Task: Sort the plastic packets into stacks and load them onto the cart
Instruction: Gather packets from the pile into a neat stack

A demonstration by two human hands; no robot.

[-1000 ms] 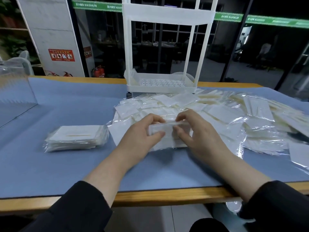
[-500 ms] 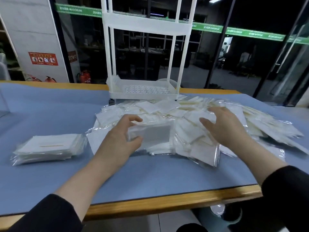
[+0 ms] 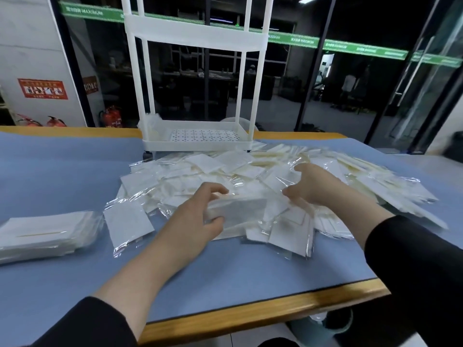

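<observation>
Plastic packets point(image 3: 238, 209) seemingly between left fingers point(image 3: 215, 190)

Dim, evenly lit — edges warped, slightly blurred.

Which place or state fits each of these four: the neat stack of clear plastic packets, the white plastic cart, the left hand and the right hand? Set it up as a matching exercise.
Things:
1. neat stack of clear plastic packets
2. white plastic cart
3. left hand
4. right hand

Places or states:
A. stands at the table's far edge
B. grips a small bundle of packets
C. lies on the blue mat, left of the loose pile
D. reaches into the loose pile, fingers spread

Pairs: 1-C, 2-A, 3-B, 4-D
</observation>
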